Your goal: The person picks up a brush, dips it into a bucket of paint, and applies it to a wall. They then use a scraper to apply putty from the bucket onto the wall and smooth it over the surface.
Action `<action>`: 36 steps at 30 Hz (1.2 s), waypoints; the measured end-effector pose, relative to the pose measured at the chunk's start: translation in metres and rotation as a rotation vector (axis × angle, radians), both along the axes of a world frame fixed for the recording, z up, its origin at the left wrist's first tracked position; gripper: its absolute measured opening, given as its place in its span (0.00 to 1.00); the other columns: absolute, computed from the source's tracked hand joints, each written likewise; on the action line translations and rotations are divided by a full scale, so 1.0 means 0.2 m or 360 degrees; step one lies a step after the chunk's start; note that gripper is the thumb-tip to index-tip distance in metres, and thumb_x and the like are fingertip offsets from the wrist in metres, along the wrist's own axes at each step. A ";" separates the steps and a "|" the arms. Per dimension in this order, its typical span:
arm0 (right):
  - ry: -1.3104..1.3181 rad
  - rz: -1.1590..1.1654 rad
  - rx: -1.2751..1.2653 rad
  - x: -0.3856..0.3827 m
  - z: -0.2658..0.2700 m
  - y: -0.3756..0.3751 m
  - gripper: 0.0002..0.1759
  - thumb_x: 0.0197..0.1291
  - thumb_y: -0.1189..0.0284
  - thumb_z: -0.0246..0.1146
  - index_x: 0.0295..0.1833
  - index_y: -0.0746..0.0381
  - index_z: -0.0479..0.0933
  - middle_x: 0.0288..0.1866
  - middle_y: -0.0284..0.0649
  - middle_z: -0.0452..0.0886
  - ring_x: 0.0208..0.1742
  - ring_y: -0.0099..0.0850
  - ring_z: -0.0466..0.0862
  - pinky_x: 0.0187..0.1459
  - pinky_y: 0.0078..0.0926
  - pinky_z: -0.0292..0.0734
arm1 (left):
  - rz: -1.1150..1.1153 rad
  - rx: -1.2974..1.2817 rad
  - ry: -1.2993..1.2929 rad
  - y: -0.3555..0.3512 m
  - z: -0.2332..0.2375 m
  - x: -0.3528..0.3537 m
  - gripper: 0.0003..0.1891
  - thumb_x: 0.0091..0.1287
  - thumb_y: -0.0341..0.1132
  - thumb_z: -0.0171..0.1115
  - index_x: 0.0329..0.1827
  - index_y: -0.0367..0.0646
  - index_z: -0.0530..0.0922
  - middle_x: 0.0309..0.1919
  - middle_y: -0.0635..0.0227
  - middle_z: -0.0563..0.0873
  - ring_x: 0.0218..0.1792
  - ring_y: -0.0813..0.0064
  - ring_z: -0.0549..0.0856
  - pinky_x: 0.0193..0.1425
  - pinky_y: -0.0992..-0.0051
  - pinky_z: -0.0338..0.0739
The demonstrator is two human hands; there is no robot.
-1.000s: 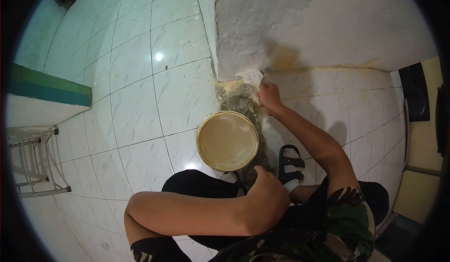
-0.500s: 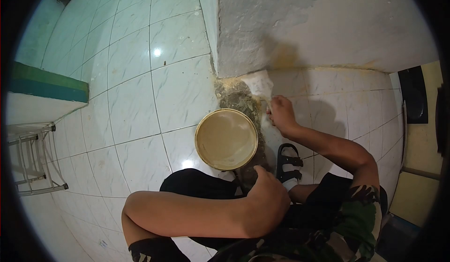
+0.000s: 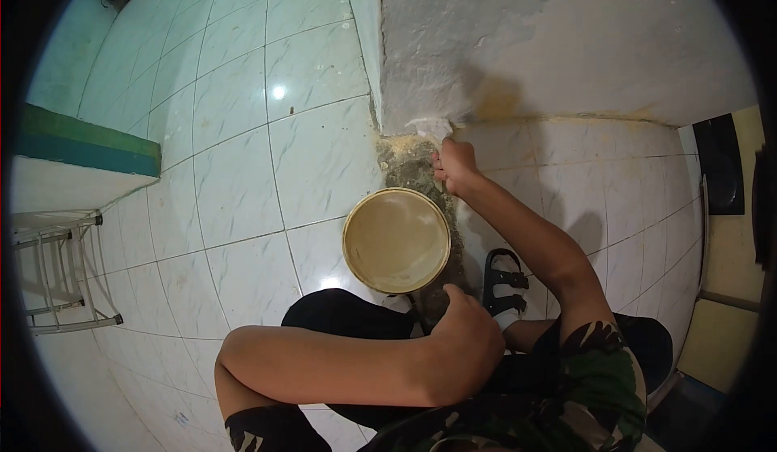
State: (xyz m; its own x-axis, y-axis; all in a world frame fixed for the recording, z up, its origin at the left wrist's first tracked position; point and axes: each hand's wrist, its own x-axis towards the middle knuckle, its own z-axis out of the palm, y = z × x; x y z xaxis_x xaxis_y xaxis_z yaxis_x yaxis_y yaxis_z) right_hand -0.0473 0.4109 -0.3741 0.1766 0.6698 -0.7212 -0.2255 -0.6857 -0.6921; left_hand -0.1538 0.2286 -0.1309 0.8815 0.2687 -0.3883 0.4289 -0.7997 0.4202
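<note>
My right hand [image 3: 456,167] is closed around what looks like a putty knife [image 3: 435,127]. Its pale, white-smeared blade is against the foot of the grey wall [image 3: 461,39], close to the corner; most of the handle is hidden in my fist. Below and left of that hand, a round tub [image 3: 396,240] with a beige inside stands on the floor, beside a rough strip of bare cement [image 3: 411,157]. My left hand [image 3: 465,335] is bent over near my knee, just below the tub. Its thumb side shows, but the other fingers are mostly hidden.
White tiled floor [image 3: 235,152] spreads to the left. A metal ladder [image 3: 69,278] lies by the left wall, under a green-edged ledge [image 3: 89,140]. My sandaled foot [image 3: 506,282] is right of the tub. Pale yellowish furniture [image 3: 716,339] stands at the far right.
My right hand has moved left and up with the putty knife, bringing the blade to the wall's corner. My left hand stays in place.
</note>
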 end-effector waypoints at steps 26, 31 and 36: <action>0.0301 0.0183 -0.0169 -0.19 0.13 0.13 0.07 0.63 0.79 0.44 0.45 0.63 0.65 0.32 0.41 0.70 0.20 0.20 0.61 0.17 0.21 0.52 | -0.0019 -0.0053 0.0037 -0.01 0.02 -0.02 0.15 0.61 0.40 0.63 0.44 0.38 0.87 0.41 0.55 0.88 0.46 0.57 0.87 0.51 0.55 0.75; 0.0160 0.0312 0.0115 -0.15 0.64 -0.05 0.04 0.67 0.76 0.48 0.45 0.61 0.66 0.31 0.37 0.70 0.20 0.17 0.61 0.17 0.18 0.51 | -0.0104 -0.0082 0.0069 0.01 0.05 -0.04 0.16 0.62 0.40 0.63 0.46 0.38 0.86 0.42 0.56 0.88 0.47 0.56 0.87 0.52 0.54 0.75; 0.0208 0.0533 0.0290 0.00 0.89 -0.17 0.04 0.69 0.72 0.51 0.46 0.61 0.67 0.31 0.35 0.72 0.20 0.17 0.63 0.18 0.18 0.57 | -0.0059 -0.0051 0.0030 -0.01 0.03 -0.05 0.16 0.61 0.40 0.64 0.45 0.39 0.87 0.42 0.56 0.88 0.47 0.56 0.87 0.52 0.54 0.75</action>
State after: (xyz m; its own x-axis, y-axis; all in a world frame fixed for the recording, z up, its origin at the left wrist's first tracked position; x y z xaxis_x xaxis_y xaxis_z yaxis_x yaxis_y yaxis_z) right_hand -0.0472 0.3769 -0.1952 -0.1587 0.7939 -0.5870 -0.1044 -0.6047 -0.7896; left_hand -0.1634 0.2257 -0.1259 0.8830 0.2233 -0.4129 0.4075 -0.8012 0.4382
